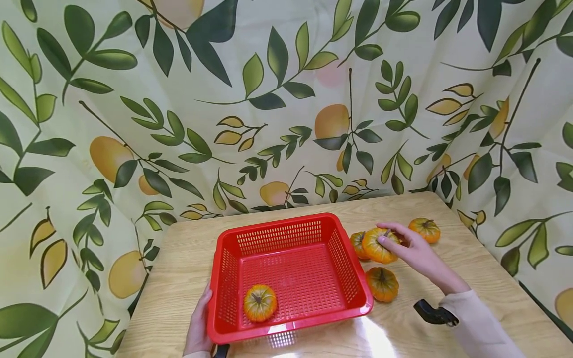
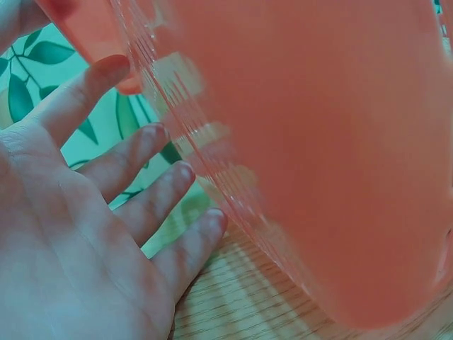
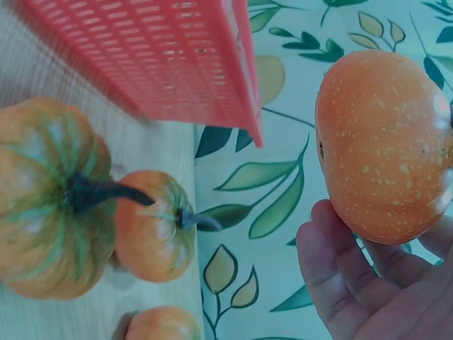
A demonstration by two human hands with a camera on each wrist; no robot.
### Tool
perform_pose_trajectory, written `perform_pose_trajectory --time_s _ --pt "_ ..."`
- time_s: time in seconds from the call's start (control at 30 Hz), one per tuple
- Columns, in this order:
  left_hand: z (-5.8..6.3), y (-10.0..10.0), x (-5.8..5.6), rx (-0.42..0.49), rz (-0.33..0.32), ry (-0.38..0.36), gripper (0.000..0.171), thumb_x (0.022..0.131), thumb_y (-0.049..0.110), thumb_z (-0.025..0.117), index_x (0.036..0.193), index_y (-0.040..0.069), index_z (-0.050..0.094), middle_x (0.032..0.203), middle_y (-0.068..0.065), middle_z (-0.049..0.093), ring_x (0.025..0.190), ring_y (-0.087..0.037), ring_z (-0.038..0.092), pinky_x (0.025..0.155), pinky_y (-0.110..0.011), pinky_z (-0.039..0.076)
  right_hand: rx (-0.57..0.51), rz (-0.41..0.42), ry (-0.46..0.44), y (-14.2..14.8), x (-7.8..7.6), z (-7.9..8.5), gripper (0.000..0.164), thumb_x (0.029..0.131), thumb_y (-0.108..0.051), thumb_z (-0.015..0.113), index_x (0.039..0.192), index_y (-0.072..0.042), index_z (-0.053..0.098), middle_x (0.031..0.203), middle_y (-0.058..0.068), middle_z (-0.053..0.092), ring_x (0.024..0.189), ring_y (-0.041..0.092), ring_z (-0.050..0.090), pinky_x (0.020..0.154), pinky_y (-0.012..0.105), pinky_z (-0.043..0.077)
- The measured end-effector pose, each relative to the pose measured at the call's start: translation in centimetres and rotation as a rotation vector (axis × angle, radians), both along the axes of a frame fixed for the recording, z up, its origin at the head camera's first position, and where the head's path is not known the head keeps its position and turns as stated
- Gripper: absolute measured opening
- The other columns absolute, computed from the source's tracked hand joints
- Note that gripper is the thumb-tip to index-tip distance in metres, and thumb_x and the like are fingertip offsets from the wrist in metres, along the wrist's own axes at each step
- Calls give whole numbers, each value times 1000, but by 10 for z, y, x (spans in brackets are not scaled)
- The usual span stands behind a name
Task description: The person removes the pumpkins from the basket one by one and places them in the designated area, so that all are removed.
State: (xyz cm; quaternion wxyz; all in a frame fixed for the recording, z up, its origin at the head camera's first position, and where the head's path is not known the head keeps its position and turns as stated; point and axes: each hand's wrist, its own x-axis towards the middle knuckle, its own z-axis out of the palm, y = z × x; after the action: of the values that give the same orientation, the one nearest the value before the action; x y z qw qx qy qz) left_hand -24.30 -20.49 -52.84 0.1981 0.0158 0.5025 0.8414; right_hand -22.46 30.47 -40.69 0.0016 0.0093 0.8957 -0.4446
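A red plastic basket with perforated walls stands on the table, one small orange pumpkin inside near its front left corner. Along the basket's left outer wall lies my left hand; in the left wrist view its fingers are spread and fairly straight, tips at the wall. To the right of the basket, my right hand holds a small pumpkin between thumb and fingers. The right wrist view shows this held pumpkin raised, its smooth underside visible.
Close to the basket's right side are a partly hidden pumpkin and a ribbed one. Another pumpkin sits farther right, beyond my right hand. A leaf-patterned cloth hangs behind the wooden table.
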Motion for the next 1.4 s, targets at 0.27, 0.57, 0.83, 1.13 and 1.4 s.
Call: perform_pose_trajectory --time_s 0.27,0.57,0.83,1.13,1.4 --pt "4 -1 -1 15 28 -81 35 107 47 32 134 60 48 130 23 63 118 -3 60 100 -27 50 19 -31 5 12 7 -2 55 104 -42 55 150 -15 47 147 19 51 122 29 52 87 30 50" --pt "5 -4 0 125 -45 -15 41 108 40 27 130 56 58 131 19 65 117 -5 62 100 -27 51 15 -55 14 24 12 -3 53 104 -40 54 150 -14 47 146 20 50 103 2 53 78 23 51" --pt "10 -1 0 -2 25 -155 38 105 51 36 142 56 40 127 21 66 115 -3 61 100 -27 51 11 -108 -48 37 20 -5 60 104 -48 51 153 -14 42 151 21 43 109 18 50 79 24 49" --pt "10 0 -1 -67 8 -197 75 104 56 36 163 34 -5 127 23 61 119 -4 56 101 -29 48 -8 -135 -50 51 28 -11 64 104 -47 50 152 -6 40 157 25 36 128 39 43 80 14 43" --pt "3 -1 -1 -50 -12 -101 59 106 51 29 160 42 7 129 26 60 119 -1 55 101 -26 47 -4 -159 -67 57 30 -15 66 104 -50 49 153 -7 39 158 25 36 132 41 40 90 36 45"
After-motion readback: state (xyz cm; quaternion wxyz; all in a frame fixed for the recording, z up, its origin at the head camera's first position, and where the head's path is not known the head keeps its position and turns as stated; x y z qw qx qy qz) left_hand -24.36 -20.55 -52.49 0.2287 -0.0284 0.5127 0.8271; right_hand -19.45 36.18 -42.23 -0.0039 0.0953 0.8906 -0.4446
